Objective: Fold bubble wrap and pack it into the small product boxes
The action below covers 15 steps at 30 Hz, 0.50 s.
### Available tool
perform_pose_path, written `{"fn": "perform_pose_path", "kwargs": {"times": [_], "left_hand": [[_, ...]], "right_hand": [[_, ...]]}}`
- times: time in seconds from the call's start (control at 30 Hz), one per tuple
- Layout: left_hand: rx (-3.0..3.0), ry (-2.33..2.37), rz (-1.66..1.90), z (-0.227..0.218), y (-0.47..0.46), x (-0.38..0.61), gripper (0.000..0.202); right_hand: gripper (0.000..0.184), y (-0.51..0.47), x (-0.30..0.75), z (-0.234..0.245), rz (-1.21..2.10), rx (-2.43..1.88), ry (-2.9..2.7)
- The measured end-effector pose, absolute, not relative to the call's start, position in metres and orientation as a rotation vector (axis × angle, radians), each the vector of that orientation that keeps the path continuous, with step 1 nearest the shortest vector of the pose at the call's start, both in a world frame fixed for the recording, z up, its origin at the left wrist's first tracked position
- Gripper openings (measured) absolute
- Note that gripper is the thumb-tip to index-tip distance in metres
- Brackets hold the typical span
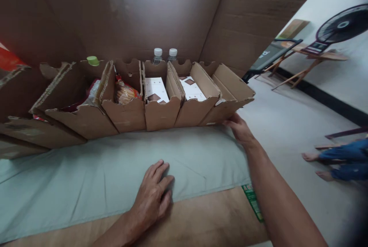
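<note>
My left hand (pixel 153 193) lies on the pale green cloth (pixel 86 178), its fingers stretched out loosely with nothing in them. At the right end of a row of open-topped boxes, my right hand (pixel 240 129) grips the lower front corner of the last cardboard box (pixel 230 105). Its thumb shows below the box, and the other fingers are partly hidden behind it. Just left of that box, one cardboard box (pixel 198 109) holds a white carton (pixel 193 89), and the neighbouring cardboard box (pixel 161 115) holds another white carton (pixel 155 88).
Further left, a box holds a food packet (pixel 126 93). Two white-capped bottles (pixel 157 56) and a green cap (pixel 92 61) show behind the row. A tall cardboard panel (pixel 129 17) rises at the back. Right of the table stand a fan (pixel 342 26) and a person's legs (pixel 342 161).
</note>
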<state>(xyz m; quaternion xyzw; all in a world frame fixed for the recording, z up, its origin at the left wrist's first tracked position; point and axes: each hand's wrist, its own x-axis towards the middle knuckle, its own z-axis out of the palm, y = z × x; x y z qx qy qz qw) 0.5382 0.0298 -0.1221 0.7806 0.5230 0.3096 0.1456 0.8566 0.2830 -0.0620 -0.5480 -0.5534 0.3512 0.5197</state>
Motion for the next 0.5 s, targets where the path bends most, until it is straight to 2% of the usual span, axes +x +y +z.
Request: {"fn": "perform_pose_path", "kwargs": {"times": [0.17,0.3,0.37,0.5], "left_hand": [[2.276,1.495,0.869,-0.120,0.030,0.538,0.043],[2.274,1.497,0.925,-0.121,0.031,0.538,0.037],[2.238,1.471,1.006,-0.124,0.034,0.535,0.033],[2.074,1.450,1.222,-0.124,0.042,0.524,0.028]], "right_hand": [[0.024,0.225,0.833,-0.025,0.442,-1.284,-1.239],[0.051,0.209,0.772,0.017,0.437,-1.231,-1.725],[0.053,0.220,0.743,0.032,0.374,-1.323,-1.992],[0.019,0.241,0.718,0.039,0.234,-1.466,-2.133]]}}
